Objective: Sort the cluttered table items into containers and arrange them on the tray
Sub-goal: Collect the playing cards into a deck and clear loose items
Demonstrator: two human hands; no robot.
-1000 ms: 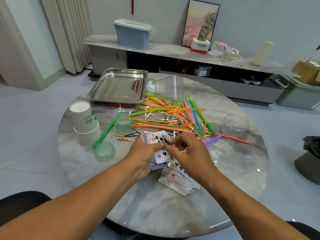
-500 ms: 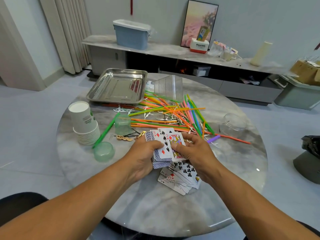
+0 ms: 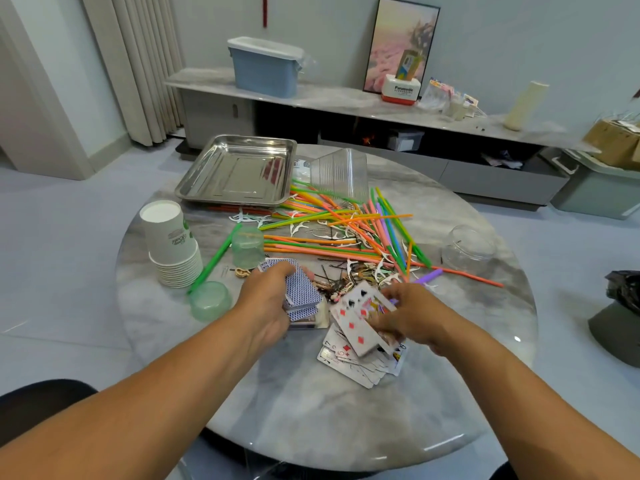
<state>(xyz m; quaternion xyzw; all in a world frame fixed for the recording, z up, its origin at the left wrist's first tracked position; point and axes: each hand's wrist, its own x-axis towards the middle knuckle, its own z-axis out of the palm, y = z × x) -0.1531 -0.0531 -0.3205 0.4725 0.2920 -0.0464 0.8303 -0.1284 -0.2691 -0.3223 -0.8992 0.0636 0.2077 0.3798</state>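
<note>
My left hand [image 3: 266, 299] grips a stack of blue-backed playing cards [image 3: 299, 287], held face down just above the table. My right hand [image 3: 414, 317] holds a few face-up cards [image 3: 356, 318] tilted over a loose spread of face-up cards [image 3: 349, 363] lying on the marble table [image 3: 311, 417]. Behind the hands lie many coloured straws [image 3: 346, 233], white floss picks [image 3: 301, 226] and dark hairpins [image 3: 332, 271]. The steel tray [image 3: 239, 171] sits at the back left, bare inside.
A stack of paper cups [image 3: 171, 242] stands at the left, with a green cup [image 3: 247, 251] and a green lid [image 3: 209, 301] near it. A clear ribbed box [image 3: 341, 173] stands beside the tray. A clear round jar [image 3: 469, 249] sits at the right.
The hands have drawn apart. My left hand turned its card stack face down and moved left; my right hand moved right and lower with a few face-up cards.
</note>
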